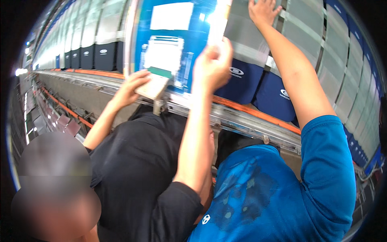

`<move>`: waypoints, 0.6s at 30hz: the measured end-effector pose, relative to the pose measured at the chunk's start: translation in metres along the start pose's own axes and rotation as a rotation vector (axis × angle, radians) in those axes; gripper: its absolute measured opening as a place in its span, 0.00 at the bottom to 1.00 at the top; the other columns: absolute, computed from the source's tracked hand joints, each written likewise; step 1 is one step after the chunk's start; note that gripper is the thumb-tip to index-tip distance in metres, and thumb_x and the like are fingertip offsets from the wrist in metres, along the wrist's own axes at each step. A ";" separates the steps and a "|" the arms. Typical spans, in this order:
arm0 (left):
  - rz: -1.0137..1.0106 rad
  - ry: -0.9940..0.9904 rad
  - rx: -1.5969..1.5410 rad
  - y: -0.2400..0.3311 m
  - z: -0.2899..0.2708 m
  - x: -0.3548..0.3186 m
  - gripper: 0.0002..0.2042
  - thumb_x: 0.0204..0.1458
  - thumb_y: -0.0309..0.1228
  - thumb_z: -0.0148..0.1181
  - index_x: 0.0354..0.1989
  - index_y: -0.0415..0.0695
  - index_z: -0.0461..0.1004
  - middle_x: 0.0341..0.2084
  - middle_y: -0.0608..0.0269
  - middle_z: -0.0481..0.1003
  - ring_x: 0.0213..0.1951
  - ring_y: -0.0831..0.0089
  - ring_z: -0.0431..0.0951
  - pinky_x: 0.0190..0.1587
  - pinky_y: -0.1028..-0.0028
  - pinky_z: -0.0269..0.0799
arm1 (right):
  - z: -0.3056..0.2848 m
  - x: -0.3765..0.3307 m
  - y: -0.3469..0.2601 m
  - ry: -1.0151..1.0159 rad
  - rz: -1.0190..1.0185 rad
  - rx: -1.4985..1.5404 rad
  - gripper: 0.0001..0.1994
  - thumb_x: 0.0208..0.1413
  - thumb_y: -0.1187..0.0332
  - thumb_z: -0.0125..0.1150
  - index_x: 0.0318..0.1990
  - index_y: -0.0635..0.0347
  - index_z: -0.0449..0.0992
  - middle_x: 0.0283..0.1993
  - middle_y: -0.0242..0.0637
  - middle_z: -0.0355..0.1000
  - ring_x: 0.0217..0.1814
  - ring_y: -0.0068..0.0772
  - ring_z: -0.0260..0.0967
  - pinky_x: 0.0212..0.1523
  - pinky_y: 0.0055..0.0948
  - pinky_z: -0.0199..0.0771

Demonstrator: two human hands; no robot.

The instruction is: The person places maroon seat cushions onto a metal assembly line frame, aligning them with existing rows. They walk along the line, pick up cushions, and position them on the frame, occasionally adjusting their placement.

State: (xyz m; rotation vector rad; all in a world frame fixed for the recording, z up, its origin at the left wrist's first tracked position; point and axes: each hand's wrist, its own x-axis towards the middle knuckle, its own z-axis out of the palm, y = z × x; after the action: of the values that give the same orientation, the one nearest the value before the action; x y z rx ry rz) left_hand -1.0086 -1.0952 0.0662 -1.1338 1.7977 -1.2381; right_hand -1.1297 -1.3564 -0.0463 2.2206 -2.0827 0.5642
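My right hand (pixel 264 11) reaches far forward at the top, fingers spread, over a greyish translucent sheet (pixel 246 38) covering a navy fabric panel (pixel 241 86). Whether it touches the sheet, I cannot tell. Of my left arm (pixel 207 189), only a strip of skin shows behind a co-worker's forearm; its fingers are hidden. To my left, a co-worker in black holds a blue screen-printing frame (pixel 159 34). The co-worker's right hand (pixel 213 66) grips the frame's right side. Their other hand (pixel 133 86) is at a pale block with a green strip (pixel 157 76), low on the frame.
A long table edge with a metal rail (pixel 238 121) and orange strip (pixel 274 123) runs across in front. Several navy panels (pixel 105 56) with white printed marks line it both ways. The co-worker's body (pixel 137 161) stands close on my left.
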 end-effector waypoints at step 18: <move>-0.498 -0.182 -1.771 0.061 0.019 -0.151 0.03 0.51 0.28 0.64 0.32 0.45 0.79 0.26 0.66 0.75 0.30 0.66 0.73 0.34 0.67 0.65 | 0.025 0.003 0.011 0.120 -0.043 -0.018 0.32 0.61 0.45 0.46 0.62 0.61 0.64 0.69 0.50 0.56 0.75 0.49 0.45 0.71 0.61 0.36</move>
State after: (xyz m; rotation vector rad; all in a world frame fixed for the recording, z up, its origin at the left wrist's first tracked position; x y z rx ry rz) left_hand -0.9494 -0.9535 0.0097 -2.5002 2.3409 0.7223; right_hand -1.1344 -1.3673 -0.0714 2.1587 -1.9697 0.6555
